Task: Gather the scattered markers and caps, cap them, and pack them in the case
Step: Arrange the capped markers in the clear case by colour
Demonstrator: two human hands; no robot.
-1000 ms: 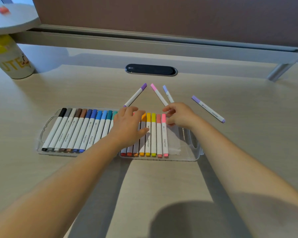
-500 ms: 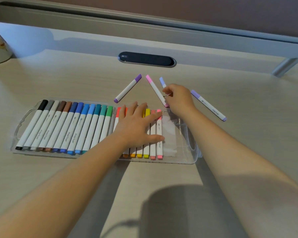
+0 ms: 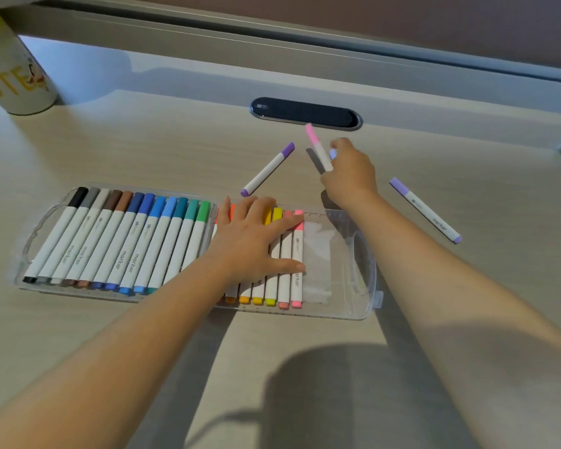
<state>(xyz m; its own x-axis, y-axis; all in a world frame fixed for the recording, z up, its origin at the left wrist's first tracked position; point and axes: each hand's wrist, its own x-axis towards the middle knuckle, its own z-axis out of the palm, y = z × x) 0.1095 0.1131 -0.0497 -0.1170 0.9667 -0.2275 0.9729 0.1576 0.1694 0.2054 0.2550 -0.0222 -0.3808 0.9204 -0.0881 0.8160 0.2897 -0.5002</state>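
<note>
The left hand (image 3: 256, 241) lies flat with its fingers spread over the warm-coloured markers (image 3: 285, 264) in the right half of the clear plastic case (image 3: 366, 264), pressing down on them; it grips nothing. The right hand (image 3: 348, 176) is raised just beyond the far edge of the case, its fingers curled round a pink-capped marker (image 3: 318, 147) that tilts up and away from the desk (image 3: 143, 150), its pink cap topmost. A pale blue tip (image 3: 332, 154) shows at the fingers of that hand beside the pink marker; whether a second marker is held there I cannot tell.

The left half of the case holds a row of capped markers (image 3: 123, 241) running from black and grey through browns and blues to green, lying side by side. The right end of the case, past the pink marker already packed, shows a bare strip with a white sheet (image 3: 318, 254).

Two markers lie loose on the desk: a purple-capped marker (image 3: 268, 169) just beyond the case between the two hands, and a lilac-capped marker (image 3: 425, 210) well to the right of the right forearm. A dark oval cable port (image 3: 305, 113) sits further back, and a printed cup (image 3: 13, 72) stands at the far left.
</note>
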